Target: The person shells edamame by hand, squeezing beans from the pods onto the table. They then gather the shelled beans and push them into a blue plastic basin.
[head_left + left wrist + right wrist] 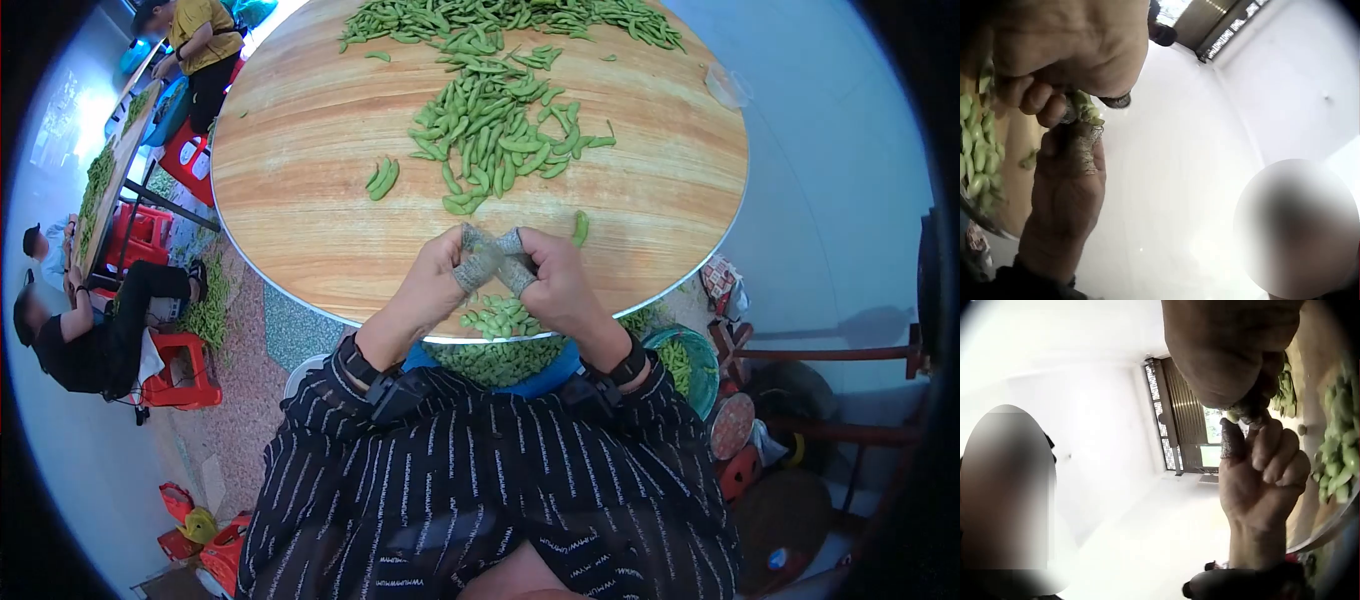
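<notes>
Both hands meet over the near edge of the round wooden table, their thumbs and some fingers wrapped in grey knit covers. My left hand and right hand pinch one green soybean pod between their fingertips; in the head view it is mostly hidden and blurred. Just below the hands, shelled green beans lie at the rim, above a blue basin filled with more beans. A single pod lies beyond the right hand, and a pile of unshelled pods spreads ahead.
A few pods lie left of the pile, and a clear plastic cup stands by the right rim. On the floor at right is a green basket with pods. People sit at another table on the left, near red stools.
</notes>
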